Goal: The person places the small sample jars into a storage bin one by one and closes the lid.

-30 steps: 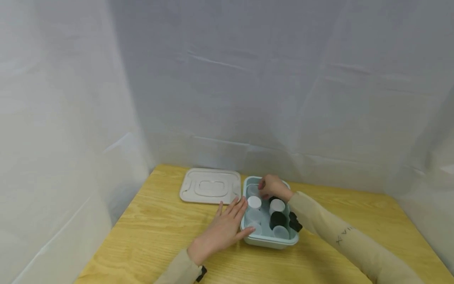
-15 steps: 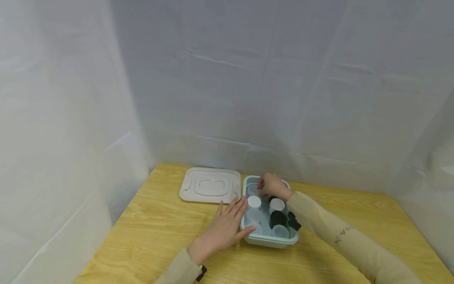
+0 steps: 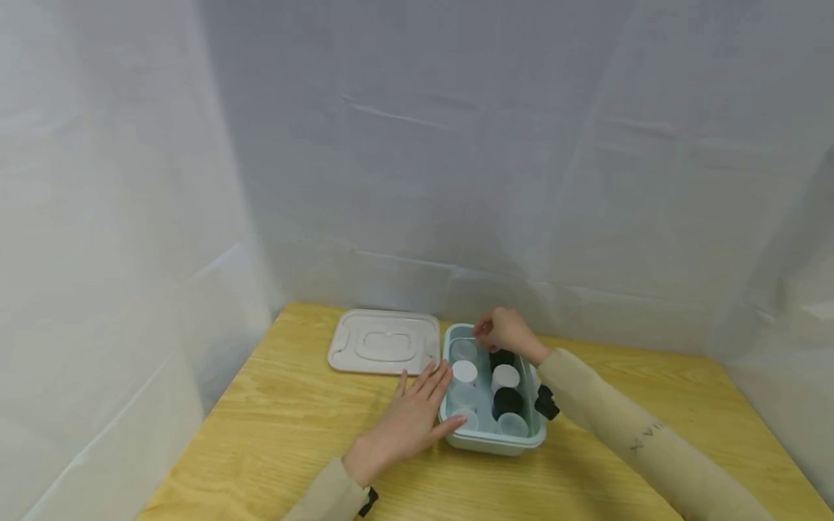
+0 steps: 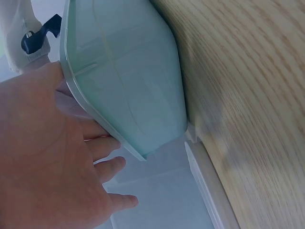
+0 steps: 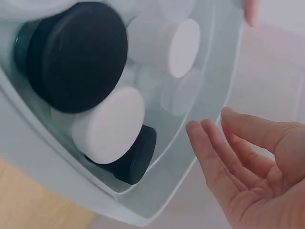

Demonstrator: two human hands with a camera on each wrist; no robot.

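Left hand: the left hand [image 3: 409, 423] lies flat on the tabletop [image 3: 280, 427], fingers straight and spread, fingertips pressed against the left wall of the bin [image 3: 493, 443]; it holds nothing. In the left wrist view the fingers [image 4: 107, 145] meet the rim of the bin [image 4: 124, 81].
Right hand: the right hand [image 3: 504, 331] hovers over the far end of the bin, at about 12 o'clock of it; in the right wrist view the right hand [image 5: 248, 162] has loosely bent, parted fingers and holds nothing.
Bin: pale green, uncovered, standing on the tabletop at about 2 o'clock from the left hand.
Jars: small jars stand upright inside the bin in two rows. A white-lidded jar [image 3: 465, 372] is in the left row, another white-lidded jar [image 3: 505, 377] in the right row, and a black-lidded jar [image 3: 507, 400] just nearer than it. The right wrist view shows the black lid [image 5: 78, 55] touching the white lid [image 5: 109, 126].
Lid: the flat off-white bin lid [image 3: 384, 341] lies on the tabletop just beside the bin, at its 10 o'clock.
Backdrop: white sheeting [image 3: 417, 159] hangs behind and to both sides.
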